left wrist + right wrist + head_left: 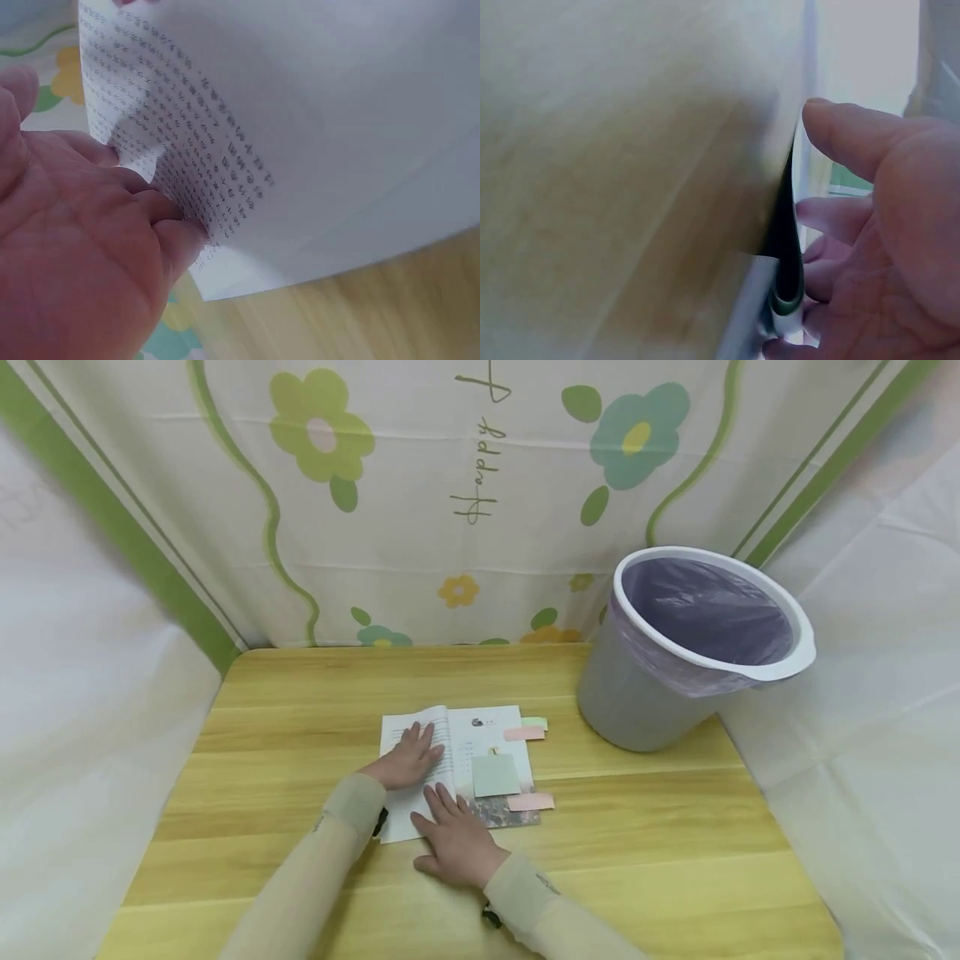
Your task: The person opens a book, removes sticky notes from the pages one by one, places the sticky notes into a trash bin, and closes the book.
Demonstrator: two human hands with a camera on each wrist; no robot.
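Observation:
A book (401, 825) lies open on the wooden table, its left page printed with text and its right page bearing small pictures. My left hand (407, 762) rests on the left page with fingers spread, and the left wrist view shows its fingertips touching the printed page (195, 142). Below it, my right hand (459, 845) presses near the spine at the book's lower edge, fingers extended. A pale green square sticky note (495, 775) sits on the right page. Pink strips (531, 802) and a light green strip (536, 723) stick out past the page's right edge.
A grey bin (637, 693) with a white rim and a purple liner stands at the table's back right. Behind the table (300, 693) hangs a flower-printed curtain (405, 527), and white fabric (847, 735) hangs at the sides.

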